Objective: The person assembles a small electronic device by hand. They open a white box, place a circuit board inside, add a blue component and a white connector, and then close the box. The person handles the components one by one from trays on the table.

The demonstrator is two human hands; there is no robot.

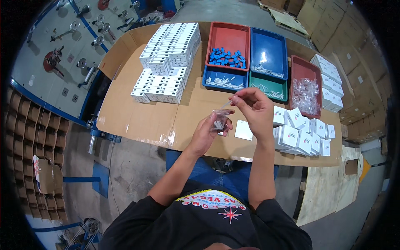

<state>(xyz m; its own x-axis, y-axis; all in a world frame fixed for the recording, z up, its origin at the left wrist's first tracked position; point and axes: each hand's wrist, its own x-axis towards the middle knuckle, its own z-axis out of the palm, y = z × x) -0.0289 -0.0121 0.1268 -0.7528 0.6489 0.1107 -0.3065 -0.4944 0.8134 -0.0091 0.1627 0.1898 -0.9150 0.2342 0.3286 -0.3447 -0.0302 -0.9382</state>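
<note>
My left hand (202,136) is closed around a small clear plastic bag (218,122), held above the cardboard-covered table. Several white pieces show through its side. Just above the bag's top, my right hand (258,112) pinches a thin pale strip (226,104) between thumb and fingers. Whether that strip is part of the bag or a separate piece, I cannot tell. A flat white square card (243,130) lies below my right hand. Another small pale item under my left fingers is mostly hidden.
Ahead are a red tray (228,31) of blue parts, blue trays (268,46) and a green tray (284,88) with white pieces. A dark red tray (294,66) holds clear bags. White boxes (289,135) pile up at right; stacked white units (166,83) stand at left.
</note>
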